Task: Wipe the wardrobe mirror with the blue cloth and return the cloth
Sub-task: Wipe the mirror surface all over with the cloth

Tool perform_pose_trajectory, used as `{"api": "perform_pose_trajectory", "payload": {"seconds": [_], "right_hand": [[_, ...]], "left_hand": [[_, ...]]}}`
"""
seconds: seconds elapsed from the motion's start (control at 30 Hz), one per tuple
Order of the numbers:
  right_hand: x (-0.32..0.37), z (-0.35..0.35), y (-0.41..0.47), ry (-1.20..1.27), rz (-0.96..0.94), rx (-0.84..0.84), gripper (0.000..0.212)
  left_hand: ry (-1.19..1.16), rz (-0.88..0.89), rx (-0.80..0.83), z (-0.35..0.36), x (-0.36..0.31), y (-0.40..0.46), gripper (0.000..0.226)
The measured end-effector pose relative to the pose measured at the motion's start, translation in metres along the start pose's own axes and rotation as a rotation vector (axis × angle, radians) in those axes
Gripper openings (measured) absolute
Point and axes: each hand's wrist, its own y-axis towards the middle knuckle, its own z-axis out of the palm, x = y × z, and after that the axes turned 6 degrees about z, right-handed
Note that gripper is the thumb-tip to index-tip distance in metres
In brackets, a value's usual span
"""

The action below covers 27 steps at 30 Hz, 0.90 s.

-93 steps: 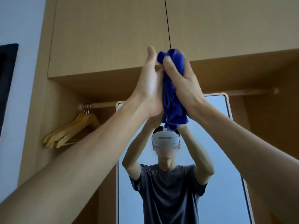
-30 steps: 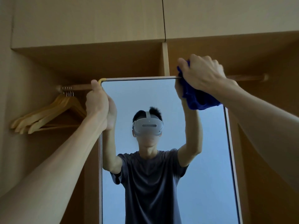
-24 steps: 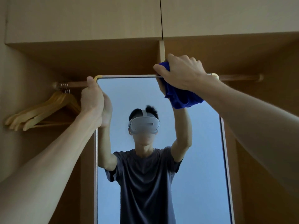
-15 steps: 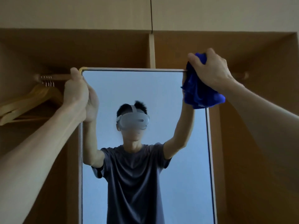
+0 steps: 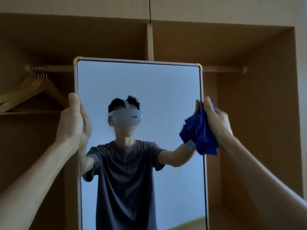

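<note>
A tall mirror [image 5: 149, 83] with a thin pale frame stands upright inside the wooden wardrobe, filling the middle of the view. My left hand [image 5: 73, 120] grips the mirror's left edge about a third of the way down, thumb up along the frame. My right hand [image 5: 216, 120] holds the bunched blue cloth [image 5: 204, 138] against the mirror's right edge at the same height. The cloth hangs down from my fist over the frame and the glass. The glass reflects a person in a dark T-shirt wearing a headset.
A wooden clothes rail [image 5: 222, 69] runs behind the mirror's top. Several wooden hangers [image 5: 33, 93] hang at its left end. The wardrobe's side wall [image 5: 297, 113] rises on the right, and a vertical divider [image 5: 150, 40] stands above the mirror's top.
My right hand has slid the cloth from the mirror's top right corner down the right edge. My left hand has dropped from the top left corner down the left edge. The view has tilted down.
</note>
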Motion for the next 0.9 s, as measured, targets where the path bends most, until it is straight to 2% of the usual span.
{"api": "perform_pose_trajectory", "payload": {"seconds": [0.1,0.2,0.27,0.33,0.4,0.47,0.57,0.67,0.9], "right_hand": [[-0.036,-0.001,-0.020,0.055,0.085,0.025,0.056],[-0.030,-0.003,-0.014,0.160,0.117,0.076,0.062],[-0.009,-0.004,0.007,0.237,0.065,0.114,0.063],[0.023,-0.002,0.029,0.215,-0.030,0.134,0.046],[0.055,0.001,0.049,0.163,-0.121,0.086,0.033],[0.078,0.004,0.059,0.119,-0.190,0.024,0.036],[0.085,0.012,0.053,0.050,-0.255,-0.025,0.041],[0.054,0.016,0.036,0.031,-0.229,-0.025,0.044],[-0.057,0.006,-0.027,0.063,-0.026,0.001,0.033]], "left_hand": [[-0.024,0.007,-0.036,0.004,0.000,-0.007,0.044],[0.068,0.025,-0.058,0.001,0.003,-0.006,0.049],[0.113,0.050,-0.052,-0.003,0.007,-0.002,0.067],[0.103,0.043,-0.063,-0.005,0.010,-0.002,0.070],[0.058,0.018,-0.058,-0.005,0.009,-0.002,0.057],[0.023,-0.006,-0.068,-0.001,0.007,-0.005,0.045],[-0.013,-0.003,-0.084,0.000,0.005,-0.009,0.042],[0.055,0.028,-0.087,0.000,0.010,-0.006,0.045],[0.091,0.038,-0.097,0.004,0.007,-0.006,0.045]]}}
